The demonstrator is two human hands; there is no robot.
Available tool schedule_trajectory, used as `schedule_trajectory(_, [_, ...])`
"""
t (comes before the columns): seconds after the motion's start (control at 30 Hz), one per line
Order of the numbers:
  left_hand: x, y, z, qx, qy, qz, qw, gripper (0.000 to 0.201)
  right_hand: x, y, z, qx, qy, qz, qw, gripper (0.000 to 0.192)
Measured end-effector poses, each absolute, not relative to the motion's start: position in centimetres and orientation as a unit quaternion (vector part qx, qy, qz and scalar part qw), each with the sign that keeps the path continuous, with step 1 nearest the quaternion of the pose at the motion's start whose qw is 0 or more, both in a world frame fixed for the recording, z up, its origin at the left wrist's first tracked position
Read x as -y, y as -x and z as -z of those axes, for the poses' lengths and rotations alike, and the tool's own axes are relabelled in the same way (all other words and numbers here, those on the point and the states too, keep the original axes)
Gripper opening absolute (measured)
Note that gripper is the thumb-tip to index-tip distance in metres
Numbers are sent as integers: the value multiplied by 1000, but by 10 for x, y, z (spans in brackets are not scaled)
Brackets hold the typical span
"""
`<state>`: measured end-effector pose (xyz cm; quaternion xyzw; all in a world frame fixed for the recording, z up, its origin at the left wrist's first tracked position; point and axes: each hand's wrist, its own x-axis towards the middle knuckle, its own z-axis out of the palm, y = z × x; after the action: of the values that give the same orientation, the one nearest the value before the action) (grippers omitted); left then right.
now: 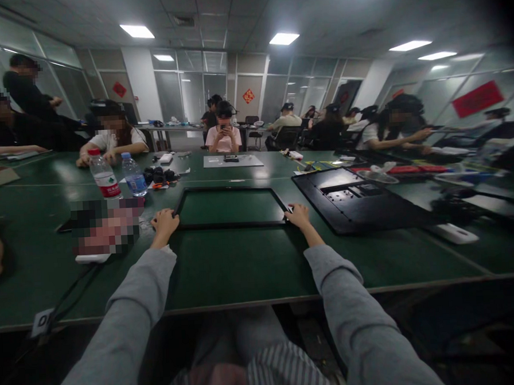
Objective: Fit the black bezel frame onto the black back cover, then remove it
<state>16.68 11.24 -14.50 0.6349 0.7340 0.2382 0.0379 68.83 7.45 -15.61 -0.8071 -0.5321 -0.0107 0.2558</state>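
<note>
Left hand (pixel 164 221), right hand (pixel 298 214) gripping thin black rectangular frame (pixel 231 223), green felt table (pixel 235 268)

black rectangular frame (pixel 230 189): thin, dark bezel, open in the middle so the green table surface shows through it. lies flat on the table, long sides running left to right, straight ahead of the person. near long edge sits between the two hands, each at one near corner; far edge is close to the table seam. no visible tilt.
</note>
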Motion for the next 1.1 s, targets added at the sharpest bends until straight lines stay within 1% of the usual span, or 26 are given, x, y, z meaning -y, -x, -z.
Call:
schedule_trajectory(0.1, [-105, -170, 140, -729, -639, -241, 36, 39, -74, -686, 156, 534, 808, 14, 248, 45])
schedule_trajectory(0.2, [-96, -177, 131, -718, -648, -251, 16, 38, -71, -682, 152, 545, 796, 20, 263, 40])
schedule_trajectory(0.27, [-91, -183, 125, -710, -650, -271, -12, 39, -68, -679, 149, 547, 785, 36, 291, 42])
schedule_trajectory(0.4, [-82, -192, 113, -703, -631, -320, -69, 45, -59, -672, 138, 500, 774, 82, 378, 48])
schedule_trajectory(0.47, [-79, -193, 110, -704, -624, -328, -89, 49, -55, -670, 133, 478, 783, 87, 389, 49])
schedule_trajectory(0.6, [-78, -190, 110, -708, -627, -306, -110, 56, -51, -666, 129, 476, 796, 94, 361, 50])
schedule_trajectory(0.77, [-81, -186, 117, -713, -641, -263, -107, 46, -51, -665, 130, 489, 801, 88, 335, 49])
schedule_trajectory(1.1, [-89, -177, 125, -728, -636, -248, -63, 43, -54, -665, 133, 520, 816, 40, 251, 46])
